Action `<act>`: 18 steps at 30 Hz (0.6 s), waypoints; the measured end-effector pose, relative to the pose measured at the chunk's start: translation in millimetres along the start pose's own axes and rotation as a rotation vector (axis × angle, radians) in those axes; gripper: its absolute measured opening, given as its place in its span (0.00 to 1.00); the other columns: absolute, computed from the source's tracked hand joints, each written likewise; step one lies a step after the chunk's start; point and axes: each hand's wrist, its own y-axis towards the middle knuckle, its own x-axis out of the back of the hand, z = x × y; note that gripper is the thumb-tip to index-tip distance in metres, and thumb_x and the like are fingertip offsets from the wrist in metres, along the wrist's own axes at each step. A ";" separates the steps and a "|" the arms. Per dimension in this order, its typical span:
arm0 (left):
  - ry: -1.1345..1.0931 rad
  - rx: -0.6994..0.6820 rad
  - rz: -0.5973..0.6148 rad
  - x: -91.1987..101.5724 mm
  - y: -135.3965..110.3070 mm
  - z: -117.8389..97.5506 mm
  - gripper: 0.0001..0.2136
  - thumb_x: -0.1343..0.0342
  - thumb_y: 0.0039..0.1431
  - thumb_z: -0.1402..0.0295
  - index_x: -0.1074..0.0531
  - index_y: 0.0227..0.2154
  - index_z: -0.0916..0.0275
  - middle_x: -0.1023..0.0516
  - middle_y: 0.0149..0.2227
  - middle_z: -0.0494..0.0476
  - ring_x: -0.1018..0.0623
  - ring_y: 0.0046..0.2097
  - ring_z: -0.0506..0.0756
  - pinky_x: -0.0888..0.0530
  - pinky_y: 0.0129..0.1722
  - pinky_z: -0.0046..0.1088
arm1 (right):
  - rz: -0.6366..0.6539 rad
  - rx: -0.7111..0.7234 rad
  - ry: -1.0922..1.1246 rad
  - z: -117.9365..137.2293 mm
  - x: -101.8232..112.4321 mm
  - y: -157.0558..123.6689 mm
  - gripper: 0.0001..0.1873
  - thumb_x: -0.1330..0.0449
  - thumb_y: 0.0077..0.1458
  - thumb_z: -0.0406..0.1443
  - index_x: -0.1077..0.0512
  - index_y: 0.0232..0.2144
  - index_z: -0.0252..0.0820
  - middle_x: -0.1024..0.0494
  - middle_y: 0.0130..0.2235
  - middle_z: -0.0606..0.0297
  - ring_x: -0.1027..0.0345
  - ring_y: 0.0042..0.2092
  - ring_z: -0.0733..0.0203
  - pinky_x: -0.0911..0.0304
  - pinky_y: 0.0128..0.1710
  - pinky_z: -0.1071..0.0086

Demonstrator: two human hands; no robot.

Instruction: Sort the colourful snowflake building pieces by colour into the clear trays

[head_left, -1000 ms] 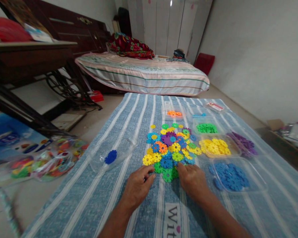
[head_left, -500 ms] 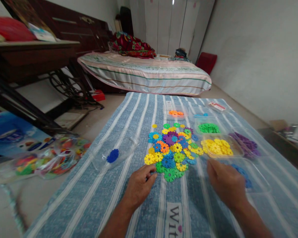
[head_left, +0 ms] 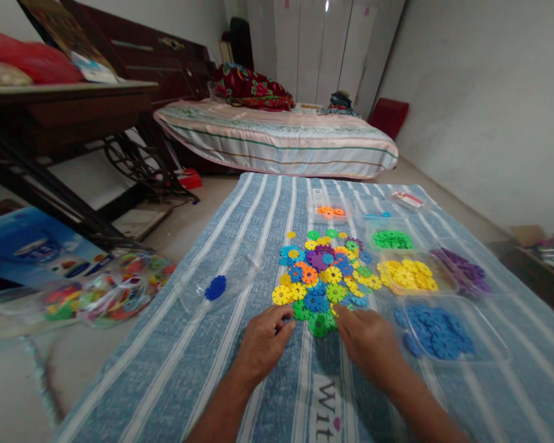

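Observation:
A pile of mixed coloured snowflake discs lies on a blue striped cloth. My left hand rests at the pile's near left edge, fingers curled, pinching something I cannot make out. My right hand lies at the pile's near right edge, fingertips touching discs there. Clear trays at the right hold sorted discs: blue discs, yellow discs, green discs, purple discs, orange discs.
A clear lid with one blue disc lies left of the pile. A bag of toy pieces and a blue box sit on the floor at left. A sewing table and a bed stand beyond.
My right hand went to the blue tray half a second ago and has come back to the pile's near right edge. My left hand has stayed in place.

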 end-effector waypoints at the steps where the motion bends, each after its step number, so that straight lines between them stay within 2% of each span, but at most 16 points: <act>1: -0.006 -0.002 -0.002 0.0 0.1 -0.1 0.08 0.50 0.55 0.67 0.27 0.34 0.60 0.24 0.29 0.51 0.26 0.30 0.50 0.30 0.33 0.26 | 0.073 0.028 -0.005 7.2 -2.3 7.5 0.16 0.51 0.58 0.29 0.28 0.45 0.42 0.22 0.27 0.63 0.30 0.28 0.62 0.44 0.29 0.71; 5: -0.032 -0.015 -0.012 -0.1 0.5 0.0 0.09 0.50 0.55 0.67 0.26 0.35 0.60 0.23 0.30 0.51 0.25 0.30 0.50 0.29 0.34 0.26 | 0.321 0.073 -0.012 24.2 -5.1 32.5 0.19 0.49 0.55 0.28 0.32 0.49 0.42 0.21 0.30 0.61 0.28 0.31 0.59 0.44 0.29 0.71; 8: -0.038 -0.012 -0.020 0.1 0.6 0.3 0.09 0.49 0.55 0.67 0.26 0.35 0.60 0.23 0.30 0.51 0.26 0.30 0.50 0.29 0.34 0.26 | 0.397 0.075 -0.009 27.2 -6.9 43.3 0.16 0.51 0.57 0.29 0.32 0.46 0.40 0.21 0.31 0.59 0.27 0.31 0.58 0.44 0.30 0.70; 15: -0.064 -0.005 0.009 0.7 1.1 -0.1 0.09 0.50 0.55 0.67 0.26 0.36 0.60 0.22 0.32 0.51 0.25 0.31 0.51 0.29 0.35 0.27 | 0.344 0.089 0.006 25.8 -18.7 43.2 0.12 0.50 0.58 0.31 0.31 0.44 0.37 0.22 0.32 0.57 0.28 0.33 0.59 0.44 0.33 0.70; 18: -0.045 -0.002 0.006 0.3 1.4 0.9 0.10 0.50 0.56 0.66 0.26 0.36 0.60 0.23 0.30 0.51 0.26 0.30 0.50 0.30 0.34 0.26 | 0.224 0.074 0.022 24.5 -22.6 36.5 0.12 0.49 0.56 0.30 0.30 0.41 0.38 0.23 0.29 0.59 0.30 0.31 0.60 0.46 0.31 0.70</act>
